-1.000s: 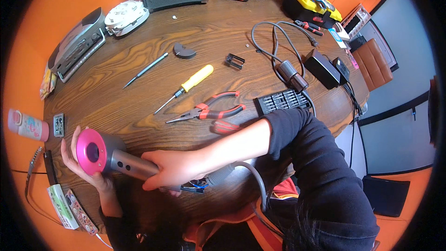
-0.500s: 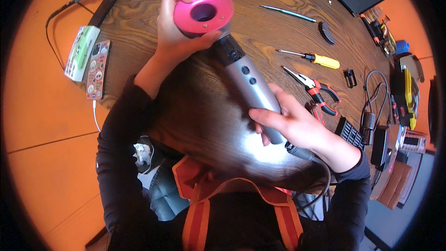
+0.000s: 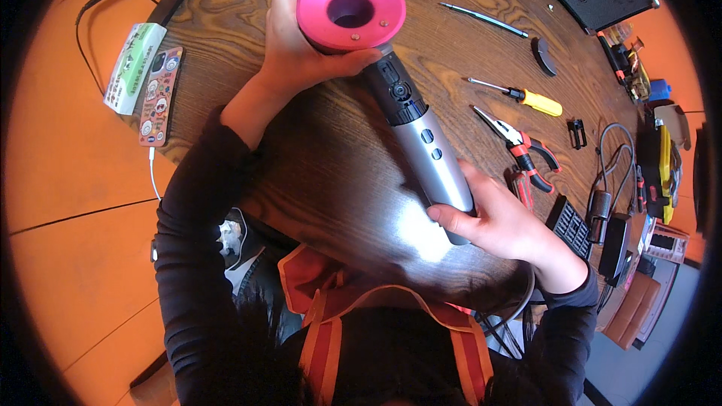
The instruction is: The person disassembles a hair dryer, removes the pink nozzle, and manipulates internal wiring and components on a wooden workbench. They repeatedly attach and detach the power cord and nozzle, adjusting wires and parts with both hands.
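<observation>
A hair dryer with a pink round head [image 3: 389, 1] and a silver handle [image 3: 444, 169] is held over the wooden table. My left hand [image 3: 301, 49] wraps round the head, fingers at its rim and thumb below it. My right hand [image 3: 500, 218] grips the lower end of the silver handle sleeve, thumb across it. Between head and sleeve, the black inner section [image 3: 397, 92] is exposed. Two dark buttons sit on the sleeve. To the right lie long-nose pliers [image 3: 517, 139] with red and black grips, a yellow-handled screwdriver [image 3: 538, 101] and a black curved piece [image 3: 543, 56].
A thin metal tool [image 3: 485, 20] lies farther back. A small black part [image 3: 577, 134], a black grid-topped block [image 3: 569, 227] and cables [image 3: 617, 146] are at the right. On the left lie a phone [image 3: 159, 98] with a white cable and a green-white box [image 3: 134, 68].
The silver sleeve has slid down away from the head with my right hand, baring more of the black inner section. The view has shifted slightly.
</observation>
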{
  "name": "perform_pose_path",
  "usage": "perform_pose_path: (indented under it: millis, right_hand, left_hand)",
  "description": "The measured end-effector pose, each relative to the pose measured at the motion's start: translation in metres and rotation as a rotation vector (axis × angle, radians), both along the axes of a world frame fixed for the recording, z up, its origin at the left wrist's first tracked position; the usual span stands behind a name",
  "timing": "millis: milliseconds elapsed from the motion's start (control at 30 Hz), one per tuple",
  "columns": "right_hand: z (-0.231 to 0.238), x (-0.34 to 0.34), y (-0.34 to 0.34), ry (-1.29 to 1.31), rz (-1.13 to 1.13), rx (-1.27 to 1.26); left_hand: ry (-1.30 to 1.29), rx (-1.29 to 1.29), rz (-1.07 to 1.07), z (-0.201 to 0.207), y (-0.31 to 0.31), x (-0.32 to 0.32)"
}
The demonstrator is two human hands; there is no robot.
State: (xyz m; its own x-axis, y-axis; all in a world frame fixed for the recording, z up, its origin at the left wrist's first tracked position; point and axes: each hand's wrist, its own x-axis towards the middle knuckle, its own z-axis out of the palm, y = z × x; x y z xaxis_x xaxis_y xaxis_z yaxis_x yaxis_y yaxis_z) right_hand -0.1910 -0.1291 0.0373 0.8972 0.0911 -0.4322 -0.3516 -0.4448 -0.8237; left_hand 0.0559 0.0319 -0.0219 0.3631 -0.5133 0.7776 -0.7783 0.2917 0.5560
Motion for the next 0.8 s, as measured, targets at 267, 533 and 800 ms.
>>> perform_pose_path:
  millis: [267, 533, 800]
  right_hand:
    - [0.008, 0.002, 0.004, -0.089, 0.205, -0.63]
    - [0.021, -0.027, -0.028, -0.375, 0.034, -0.615]
    - [0.031, -0.103, -0.17, -0.234, -0.692, -1.003]
  left_hand:
    - [-0.015, 0.011, 0.013, 0.0, 0.002, -0.004]
    - [-0.016, -0.024, 0.135, -0.01, 0.004, 0.003]
    - [0.001, -0.02, 0.079, -0.014, 0.008, 0.002]
